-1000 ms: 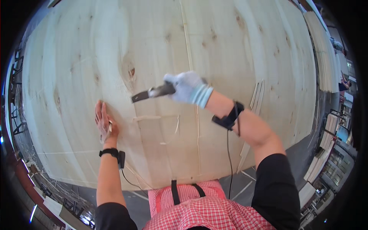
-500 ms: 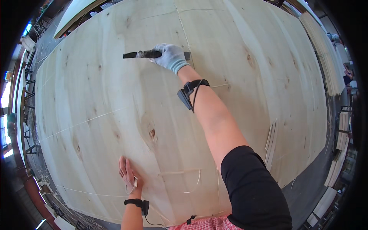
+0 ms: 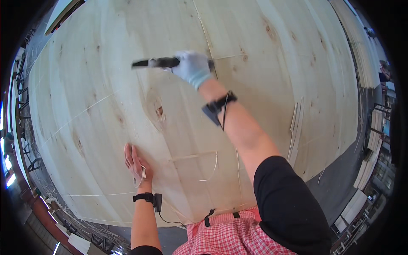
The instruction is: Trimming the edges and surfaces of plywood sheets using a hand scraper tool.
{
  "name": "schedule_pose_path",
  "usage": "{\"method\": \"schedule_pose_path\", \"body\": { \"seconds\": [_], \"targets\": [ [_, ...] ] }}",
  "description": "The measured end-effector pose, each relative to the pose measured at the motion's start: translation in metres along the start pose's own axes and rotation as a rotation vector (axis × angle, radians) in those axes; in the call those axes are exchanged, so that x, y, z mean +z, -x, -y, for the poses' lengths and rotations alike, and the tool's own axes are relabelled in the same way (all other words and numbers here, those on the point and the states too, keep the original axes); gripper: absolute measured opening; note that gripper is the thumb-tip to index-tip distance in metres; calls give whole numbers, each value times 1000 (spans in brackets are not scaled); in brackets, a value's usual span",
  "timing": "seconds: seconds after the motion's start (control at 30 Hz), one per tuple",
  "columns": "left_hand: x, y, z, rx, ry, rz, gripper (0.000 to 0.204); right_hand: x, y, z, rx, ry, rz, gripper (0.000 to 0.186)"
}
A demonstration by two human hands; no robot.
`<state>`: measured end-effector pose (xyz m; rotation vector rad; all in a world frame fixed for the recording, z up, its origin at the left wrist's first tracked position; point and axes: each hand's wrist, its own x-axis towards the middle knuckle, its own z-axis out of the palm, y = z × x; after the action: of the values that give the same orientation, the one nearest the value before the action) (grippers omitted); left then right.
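A broad sheet of pale wood veneer [image 3: 204, 127], with brown knots and thin seams, lies under both hands. Gloved in white, my right hand [image 3: 190, 65] is closed round a long black knife-like tool [image 3: 157, 63] above the far part of the sheet. The tool's flat dark end points left, its other end shows just right of the glove, and motion blurs it. My bare left hand [image 3: 137, 165] rests on the near left part, fingers stretched out, with a loop of cord and a small pale piece by the palm.
Narrow veneer strips [image 3: 296, 127] lie on the right side of the sheet. A thin curled sliver [image 3: 216, 165] sits near the front. Stacked boards [image 3: 359, 46] stand beyond the right edge, with more board pieces [image 3: 369, 157] lower down. Scraps litter the floor at the left.
The sheet and my left hand appear higher in the picture as the view shifts. My right hand, still holding the tool, is nearer to me over the sheet.
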<state>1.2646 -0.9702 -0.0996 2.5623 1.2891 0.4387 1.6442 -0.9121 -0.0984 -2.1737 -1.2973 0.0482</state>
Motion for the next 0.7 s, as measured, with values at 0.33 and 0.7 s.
{"method": "schedule_pose_path", "body": {
  "seconds": [0.33, 0.7],
  "targets": [
    [-6, 5, 0, 2, -37, -63, 47, -74, 175, 13, -223, -124, -55, 26],
    [3, 10, 5, -4, -46, -42, 48, -29, 123, 22, 8, -128, 38, 27]
  ]
}}
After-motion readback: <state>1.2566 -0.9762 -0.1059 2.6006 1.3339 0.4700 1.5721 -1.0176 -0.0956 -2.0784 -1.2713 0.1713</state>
